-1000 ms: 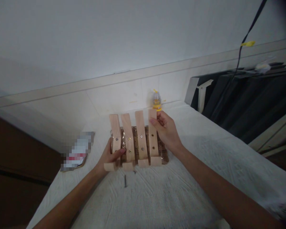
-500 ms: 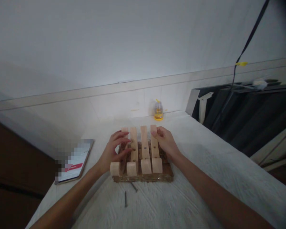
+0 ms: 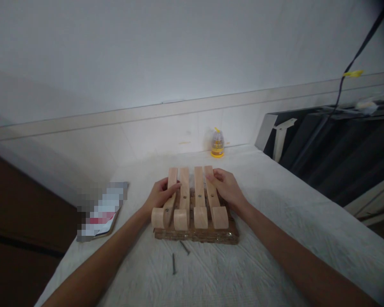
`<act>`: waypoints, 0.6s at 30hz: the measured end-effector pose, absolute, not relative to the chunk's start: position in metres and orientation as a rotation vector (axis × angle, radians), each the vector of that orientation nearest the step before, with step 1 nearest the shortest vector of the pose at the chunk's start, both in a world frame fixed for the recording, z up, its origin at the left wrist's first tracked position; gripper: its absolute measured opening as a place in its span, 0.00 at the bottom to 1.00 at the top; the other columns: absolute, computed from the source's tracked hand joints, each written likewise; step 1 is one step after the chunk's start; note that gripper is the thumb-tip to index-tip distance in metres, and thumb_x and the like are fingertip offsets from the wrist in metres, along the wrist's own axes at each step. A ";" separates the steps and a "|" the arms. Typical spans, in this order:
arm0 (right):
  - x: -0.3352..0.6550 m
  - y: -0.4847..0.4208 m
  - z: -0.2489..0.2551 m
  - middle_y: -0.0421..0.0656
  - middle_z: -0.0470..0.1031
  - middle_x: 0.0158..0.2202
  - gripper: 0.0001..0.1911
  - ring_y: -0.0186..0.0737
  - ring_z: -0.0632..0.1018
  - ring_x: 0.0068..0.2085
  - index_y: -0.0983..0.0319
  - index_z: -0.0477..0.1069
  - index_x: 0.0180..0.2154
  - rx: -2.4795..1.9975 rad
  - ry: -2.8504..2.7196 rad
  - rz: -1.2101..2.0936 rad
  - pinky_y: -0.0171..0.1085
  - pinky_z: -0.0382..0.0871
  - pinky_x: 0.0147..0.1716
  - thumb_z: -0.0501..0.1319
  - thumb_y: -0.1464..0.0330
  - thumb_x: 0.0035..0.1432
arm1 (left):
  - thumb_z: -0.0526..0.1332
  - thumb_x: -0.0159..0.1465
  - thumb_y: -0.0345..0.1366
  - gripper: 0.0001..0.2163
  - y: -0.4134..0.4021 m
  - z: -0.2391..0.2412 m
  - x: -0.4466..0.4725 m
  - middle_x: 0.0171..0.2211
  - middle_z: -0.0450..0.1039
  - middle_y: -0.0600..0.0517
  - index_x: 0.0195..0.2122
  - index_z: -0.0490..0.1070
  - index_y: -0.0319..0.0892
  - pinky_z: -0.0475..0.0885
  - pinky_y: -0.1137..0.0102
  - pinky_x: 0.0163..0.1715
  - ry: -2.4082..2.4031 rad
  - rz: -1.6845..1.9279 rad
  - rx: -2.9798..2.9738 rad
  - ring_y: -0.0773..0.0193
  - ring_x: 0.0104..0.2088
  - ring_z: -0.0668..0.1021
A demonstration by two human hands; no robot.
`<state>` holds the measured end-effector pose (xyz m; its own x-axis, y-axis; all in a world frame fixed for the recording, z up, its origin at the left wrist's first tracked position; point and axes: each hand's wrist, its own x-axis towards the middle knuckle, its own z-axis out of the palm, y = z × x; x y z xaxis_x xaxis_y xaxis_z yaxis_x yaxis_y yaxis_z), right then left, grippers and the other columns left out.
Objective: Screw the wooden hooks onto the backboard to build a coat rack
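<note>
Several pale wooden hook-shaped pieces lie side by side on a taped cardboard block (image 3: 196, 236), their curled ends towards me. Each has a small dark hole in its face. My left hand (image 3: 161, 194) is closed around the far part of the leftmost wooden piece (image 3: 173, 170), thumb on top. My right hand (image 3: 225, 185) pinches the rightmost wooden piece (image 3: 210, 172), its thumb on the upper face and fingers behind the outer edge. Between the hands sit two middle pieces, a left one (image 3: 184, 181) and a right one (image 3: 199, 181), apart from each other.
In front of the block, one screw (image 3: 174, 263) and another screw (image 3: 184, 247) lie on the white cloth (image 3: 211, 277). A phone-like slab (image 3: 110, 228), partly blurred, rests at the left. A yellow-based bottle (image 3: 217, 145) stands by the wall. Dark panels (image 3: 333, 145) lean at the right.
My left fingers, earlier spread over the left pieces, have closed on the leftmost one. The outer pieces now slant more, with their far ends inward. The view has shifted slightly.
</note>
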<state>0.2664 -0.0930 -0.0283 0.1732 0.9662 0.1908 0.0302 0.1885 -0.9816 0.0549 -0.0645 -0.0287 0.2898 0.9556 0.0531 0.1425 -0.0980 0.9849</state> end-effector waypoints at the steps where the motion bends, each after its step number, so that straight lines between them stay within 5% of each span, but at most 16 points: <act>1: 0.266 -0.094 -0.028 0.40 0.75 0.25 0.11 0.40 0.75 0.28 0.60 0.71 0.24 -1.148 -1.154 0.947 0.38 0.67 0.29 0.65 0.60 0.45 | 0.66 0.51 0.45 0.15 -0.062 -0.028 0.057 0.25 0.72 0.53 0.31 0.72 0.37 0.67 0.73 0.25 1.075 0.975 1.502 0.65 0.26 0.73; 10: 0.279 -0.107 -0.024 0.38 0.77 0.23 0.19 0.33 0.72 0.20 0.59 0.63 0.27 -1.003 -0.850 1.081 0.32 0.65 0.19 0.65 0.53 0.44 | 0.68 0.47 0.46 0.18 -0.067 -0.021 0.042 0.26 0.73 0.52 0.30 0.73 0.36 0.67 0.73 0.25 1.126 1.153 1.398 0.66 0.26 0.72; 18: 0.285 -0.099 -0.039 0.35 0.70 0.16 0.19 0.28 0.67 0.14 0.61 0.68 0.23 -0.931 -0.775 1.296 0.29 0.60 0.11 0.65 0.51 0.44 | 0.70 0.40 0.44 0.19 -0.129 0.005 0.010 0.24 0.73 0.55 0.31 0.72 0.38 0.67 0.74 0.23 1.326 1.530 0.913 0.67 0.23 0.73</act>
